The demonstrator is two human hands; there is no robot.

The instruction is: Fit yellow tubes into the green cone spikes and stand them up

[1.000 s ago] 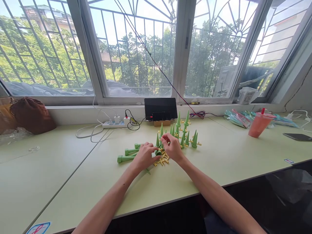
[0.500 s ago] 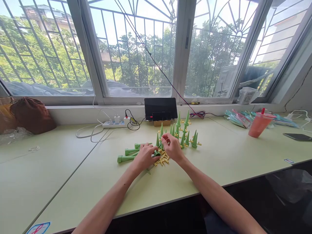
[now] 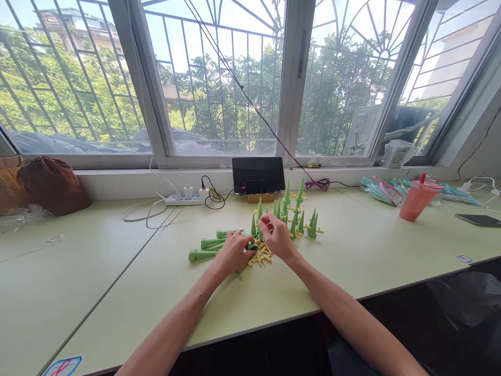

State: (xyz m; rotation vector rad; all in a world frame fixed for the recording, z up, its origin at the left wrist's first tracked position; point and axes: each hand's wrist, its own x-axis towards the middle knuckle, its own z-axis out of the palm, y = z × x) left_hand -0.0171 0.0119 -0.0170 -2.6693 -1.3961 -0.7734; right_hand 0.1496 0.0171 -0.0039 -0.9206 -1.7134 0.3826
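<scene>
My left hand is closed round a green plastic watering spike, whose hollow wide end faces right toward my other hand. Fingers pinched together, my right hand is just right of it, above the pile; what sits in the pinch is too small to make out. Below and between the hands lie several loose yellow valve pieces. More green spikes lie on their sides left of my left hand. Behind my right hand, several spikes with yellow pieces through them stand points up.
A dark tablet leans at the back by the window, beside a power strip with cables. To the right are a red drink cup, plastic packets and a phone. A brown bag sits far left.
</scene>
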